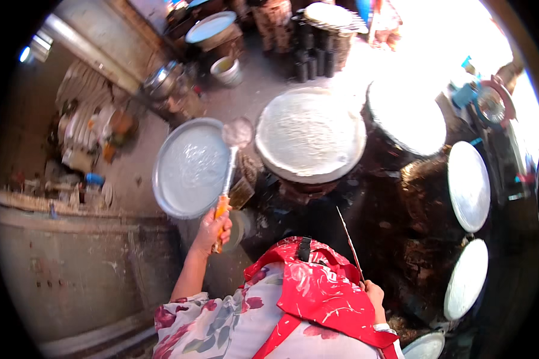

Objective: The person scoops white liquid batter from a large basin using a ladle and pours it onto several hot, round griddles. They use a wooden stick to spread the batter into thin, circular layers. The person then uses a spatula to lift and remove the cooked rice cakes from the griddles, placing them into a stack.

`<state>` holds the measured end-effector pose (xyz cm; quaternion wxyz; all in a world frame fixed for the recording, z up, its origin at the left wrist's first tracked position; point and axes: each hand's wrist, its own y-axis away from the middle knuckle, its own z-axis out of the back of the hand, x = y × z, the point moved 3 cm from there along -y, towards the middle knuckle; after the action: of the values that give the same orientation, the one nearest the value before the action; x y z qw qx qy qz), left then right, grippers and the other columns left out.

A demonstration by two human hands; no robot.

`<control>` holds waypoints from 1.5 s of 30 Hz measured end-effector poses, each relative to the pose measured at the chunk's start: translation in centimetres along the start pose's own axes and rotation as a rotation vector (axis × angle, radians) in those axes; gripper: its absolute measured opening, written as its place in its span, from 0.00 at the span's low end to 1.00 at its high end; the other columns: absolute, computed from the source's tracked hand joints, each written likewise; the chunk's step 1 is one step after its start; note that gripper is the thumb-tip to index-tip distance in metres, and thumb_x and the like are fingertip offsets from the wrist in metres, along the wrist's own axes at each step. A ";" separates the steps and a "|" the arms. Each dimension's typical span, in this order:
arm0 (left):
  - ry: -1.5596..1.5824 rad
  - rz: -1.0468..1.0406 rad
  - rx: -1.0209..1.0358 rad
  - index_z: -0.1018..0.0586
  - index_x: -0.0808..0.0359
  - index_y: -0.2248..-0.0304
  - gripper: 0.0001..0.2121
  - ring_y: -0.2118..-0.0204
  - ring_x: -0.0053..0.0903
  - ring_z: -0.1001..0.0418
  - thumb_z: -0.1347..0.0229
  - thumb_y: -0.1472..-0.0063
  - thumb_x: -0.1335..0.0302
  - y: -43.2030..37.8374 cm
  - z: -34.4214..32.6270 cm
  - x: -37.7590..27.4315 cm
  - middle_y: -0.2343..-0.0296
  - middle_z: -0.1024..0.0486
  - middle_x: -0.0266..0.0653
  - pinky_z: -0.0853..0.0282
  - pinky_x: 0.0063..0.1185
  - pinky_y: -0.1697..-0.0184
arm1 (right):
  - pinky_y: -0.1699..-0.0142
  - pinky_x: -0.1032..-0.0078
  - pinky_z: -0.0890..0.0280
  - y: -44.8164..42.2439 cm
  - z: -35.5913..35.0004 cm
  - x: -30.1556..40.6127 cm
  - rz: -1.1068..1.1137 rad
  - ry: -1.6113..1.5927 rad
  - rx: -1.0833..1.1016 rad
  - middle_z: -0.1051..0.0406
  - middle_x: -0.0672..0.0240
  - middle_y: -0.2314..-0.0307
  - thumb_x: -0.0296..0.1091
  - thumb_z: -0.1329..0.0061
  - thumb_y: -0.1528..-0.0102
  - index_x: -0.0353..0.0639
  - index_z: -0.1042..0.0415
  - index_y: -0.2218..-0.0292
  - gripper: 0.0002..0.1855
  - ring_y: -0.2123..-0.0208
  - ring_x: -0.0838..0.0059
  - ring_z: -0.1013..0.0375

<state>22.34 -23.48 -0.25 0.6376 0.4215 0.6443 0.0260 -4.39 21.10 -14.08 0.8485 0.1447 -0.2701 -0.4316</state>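
My left hand (214,231) grips the orange handle of a long metal ladle (229,172). The ladle's round bowl (238,132) is over the gap between a wide basin of pale liquid (186,168) and a round griddle. That griddle (311,134) bears a white, rippled layer and stands in front of me. Low at my right side, my right hand (373,296) is closed around a long thin stick or blade (350,242), its tip pointing forward. The fingers of this hand are partly hidden by my red apron (323,287).
More round pale-topped griddles (468,186) curve along the right over a dark, sooty base (417,215). A white bucket (227,72) stands on the floor ahead, near black cylinders (314,63). To the left runs a low wall (72,251) with clutter on its ledge.
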 end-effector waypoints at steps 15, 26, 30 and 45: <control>0.856 0.182 0.184 0.35 0.63 0.59 0.12 0.87 0.11 0.43 0.57 0.34 0.64 -9.2 16.4 2.8 0.84 0.41 0.27 0.44 0.12 0.86 | 0.74 0.68 0.37 -9.9 7.0 25.2 0.595 0.190 -0.364 0.34 0.64 0.77 0.34 0.47 0.54 0.45 0.33 0.70 0.10 0.78 0.62 0.32; 0.986 0.084 0.095 0.36 0.68 0.57 0.13 0.88 0.10 0.43 0.60 0.33 0.67 1.5 15.5 0.9 0.82 0.41 0.28 0.42 0.11 0.87 | 0.68 0.72 0.33 -26.3 5.9 39.2 0.938 0.462 -0.350 0.34 0.63 0.76 0.33 0.55 0.52 0.40 0.31 0.73 0.07 0.70 0.66 0.29; 1.053 0.009 0.077 0.36 0.68 0.56 0.13 0.88 0.10 0.42 0.61 0.33 0.67 5.5 14.7 -0.2 0.82 0.41 0.28 0.42 0.11 0.86 | 0.65 0.61 0.35 -27.5 9.5 38.4 0.836 0.081 -0.462 0.32 0.57 0.75 0.39 0.56 0.47 0.41 0.32 0.71 0.10 0.71 0.52 0.30; 0.832 -0.024 -0.079 0.33 0.62 0.60 0.12 0.89 0.09 0.44 0.56 0.35 0.62 1.4 14.0 0.5 0.84 0.41 0.24 0.46 0.10 0.87 | 0.69 0.88 0.46 -11.2 31.4 13.0 0.352 -0.698 -0.845 0.39 0.80 0.77 0.31 0.54 0.44 0.39 0.32 0.68 0.06 0.74 0.89 0.43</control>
<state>34.97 -29.34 -2.40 0.3390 0.3430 0.8502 0.2113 -23.73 3.64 10.36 0.7521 -0.4050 -0.3583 -0.3767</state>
